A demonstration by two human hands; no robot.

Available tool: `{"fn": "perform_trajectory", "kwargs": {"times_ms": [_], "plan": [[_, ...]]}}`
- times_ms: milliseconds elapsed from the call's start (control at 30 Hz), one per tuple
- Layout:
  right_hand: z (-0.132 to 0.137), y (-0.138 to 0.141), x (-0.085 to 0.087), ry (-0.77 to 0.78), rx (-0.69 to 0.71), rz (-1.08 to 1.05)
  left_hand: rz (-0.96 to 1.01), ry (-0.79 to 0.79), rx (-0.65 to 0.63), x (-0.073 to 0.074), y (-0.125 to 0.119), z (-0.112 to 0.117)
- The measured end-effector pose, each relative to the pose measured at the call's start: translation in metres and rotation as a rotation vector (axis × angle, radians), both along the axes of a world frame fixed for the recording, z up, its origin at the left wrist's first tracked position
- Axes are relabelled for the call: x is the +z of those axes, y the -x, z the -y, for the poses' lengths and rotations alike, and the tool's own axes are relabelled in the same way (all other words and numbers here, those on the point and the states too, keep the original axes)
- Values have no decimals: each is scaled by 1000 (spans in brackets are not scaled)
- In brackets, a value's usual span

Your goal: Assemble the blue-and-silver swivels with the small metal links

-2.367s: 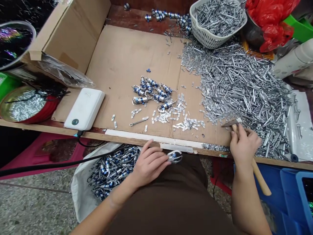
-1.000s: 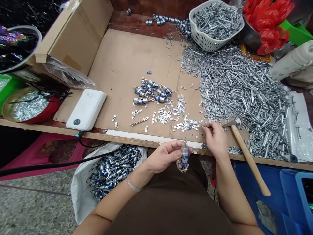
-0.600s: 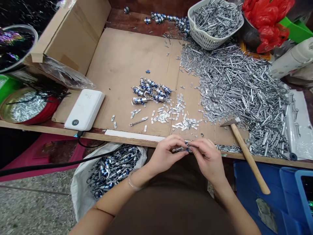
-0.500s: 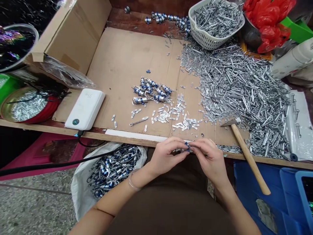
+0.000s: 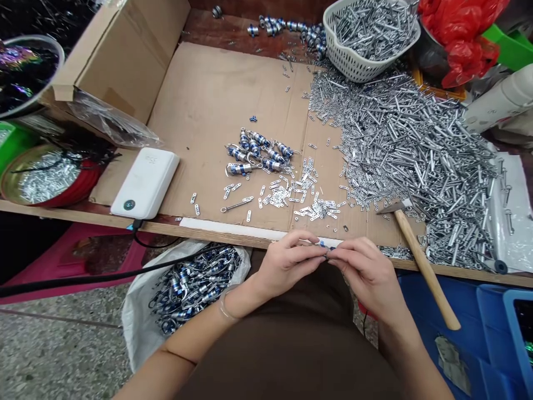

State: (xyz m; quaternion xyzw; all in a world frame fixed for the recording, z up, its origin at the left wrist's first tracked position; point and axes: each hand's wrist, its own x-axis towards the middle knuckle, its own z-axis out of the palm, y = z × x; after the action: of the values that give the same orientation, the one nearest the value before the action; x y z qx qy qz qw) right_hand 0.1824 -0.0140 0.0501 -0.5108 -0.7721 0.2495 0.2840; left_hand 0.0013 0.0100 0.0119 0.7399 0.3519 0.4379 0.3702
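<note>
Well, nearest of all, the left hand point(image 5: 287, 264) and the right hand point(image 5: 368, 278) meet just over the front edge of the bench, their fingers pinched closed on a small blue-and-silver piece point(image 5: 327, 248) held between them (the fingers hide most of it, so its full shape can't be made out). Its long axis seems to run sideways from one hand toward the other, and neither hand is clearly nearer, though the blue bit shows closer to the right fingertips. Just beyond, at 8 o'clock, a white sack point(image 5: 135, 344) holds a mass of blue-and-silver clips point(image 5: 191, 291). A hammer point(image 5: 420, 261) lies at 3 o'clock, its head on the bench. Farther out on the cardboard point(image 5: 208, 94), flat metal strips point(image 5: 283, 194) are scattered at 12 o'clock, with a small bunch of blue-and-silver clips point(image 5: 258, 153) at 11 o'clock. A big heap of silver rods point(image 5: 408, 144) spreads at 2 o'clock, and a white basket point(image 5: 345, 61) sits at the far edge, around 1 o'clock.
</note>
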Motion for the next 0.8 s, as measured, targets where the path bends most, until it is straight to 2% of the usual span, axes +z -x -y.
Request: {"fn": "perform_trajectory", "kwargs": {"times_ms": [100,200,300,400,500,633,733,800], "plan": [[2,-6,-5,48,-102,-92,69,95,33,4,-1,-2],[6,-8,-10,34,-175,-71,140,240,62,6,-3,-4],[9,-4,-13,-63,-169,16,177,337,69,6,-5,-3],[9,4,-14,-209,-180,58,188,362,77,5,-6,-1],[7,8,-15,-271,-185,70,153,331,69,6,-7,0],[8,11,-15,-223,-167,121,116,256,59,8,-6,0],[11,11,-16,-117,-170,109,57,168,56,4,-4,2],[13,11,-19,32,-183,86,-31,19,49,-4,-3,5]]}}
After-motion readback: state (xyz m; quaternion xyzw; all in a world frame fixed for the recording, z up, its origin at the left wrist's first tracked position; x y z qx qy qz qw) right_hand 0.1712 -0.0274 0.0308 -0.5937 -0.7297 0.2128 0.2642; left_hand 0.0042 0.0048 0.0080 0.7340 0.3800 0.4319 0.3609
